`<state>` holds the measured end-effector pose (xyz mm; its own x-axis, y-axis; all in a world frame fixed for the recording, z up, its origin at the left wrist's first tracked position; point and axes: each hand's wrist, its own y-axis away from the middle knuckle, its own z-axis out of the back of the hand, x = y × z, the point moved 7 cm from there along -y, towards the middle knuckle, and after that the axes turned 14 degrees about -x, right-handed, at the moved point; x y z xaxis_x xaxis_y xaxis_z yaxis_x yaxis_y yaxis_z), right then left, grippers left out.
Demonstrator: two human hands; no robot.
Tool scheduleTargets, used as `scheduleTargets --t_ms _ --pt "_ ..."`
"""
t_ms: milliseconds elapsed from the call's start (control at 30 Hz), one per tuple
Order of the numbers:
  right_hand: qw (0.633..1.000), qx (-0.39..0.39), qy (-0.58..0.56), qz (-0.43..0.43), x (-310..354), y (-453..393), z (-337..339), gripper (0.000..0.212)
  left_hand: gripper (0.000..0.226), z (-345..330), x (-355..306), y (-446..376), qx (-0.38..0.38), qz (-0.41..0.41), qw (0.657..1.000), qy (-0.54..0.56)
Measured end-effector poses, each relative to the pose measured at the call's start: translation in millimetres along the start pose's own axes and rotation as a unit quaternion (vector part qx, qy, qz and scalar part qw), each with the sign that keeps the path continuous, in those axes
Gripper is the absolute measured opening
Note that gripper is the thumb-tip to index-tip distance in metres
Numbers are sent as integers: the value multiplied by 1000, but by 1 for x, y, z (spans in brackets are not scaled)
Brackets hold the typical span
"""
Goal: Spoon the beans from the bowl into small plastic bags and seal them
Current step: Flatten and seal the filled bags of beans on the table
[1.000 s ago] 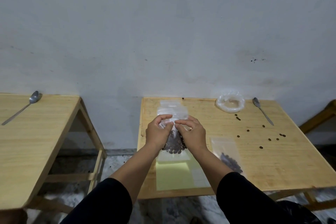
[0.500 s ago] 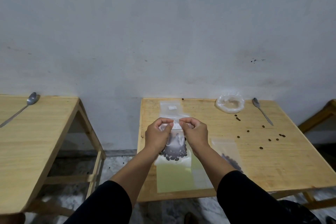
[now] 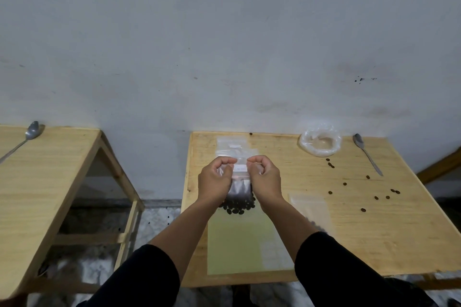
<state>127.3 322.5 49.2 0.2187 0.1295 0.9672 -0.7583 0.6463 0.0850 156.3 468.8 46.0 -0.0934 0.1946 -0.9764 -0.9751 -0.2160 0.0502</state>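
At centre frame, above the tabletop, the left hand and right hand each hold a narrow pinching grip on the top strip of the small bag. The film looks thin, limp and slippery; the beans sag low, so the stiffer seal strip seems the best hold.
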Motion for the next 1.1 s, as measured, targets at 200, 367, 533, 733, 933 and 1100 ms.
scheduleTargets --t_ms 200,367,533,733,933,1100 --pt "991 98 71 56 -16 -26 -13 14 21 -18 11 -43 -9 19 999 -25" --pt "993 54 105 30 -26 -78 -24 16 19 -46 23 -72 -23 35 996 -74" --pt "986 53 152 40 -43 -121 -43 14 27 -60 44 -95 -42 14 988 -149" --pt "972 64 212 73 -63 -135 -63 13 29 -65 60 -102 -51 12 978 -201" --pt "950 81 258 159 -65 -132 -74 12 29 -73 70 -103 -38 -52 955 -289" --pt "871 107 309 368 -33 -103 -79 30 41 -82 81 -102 42 -104 929 -352"
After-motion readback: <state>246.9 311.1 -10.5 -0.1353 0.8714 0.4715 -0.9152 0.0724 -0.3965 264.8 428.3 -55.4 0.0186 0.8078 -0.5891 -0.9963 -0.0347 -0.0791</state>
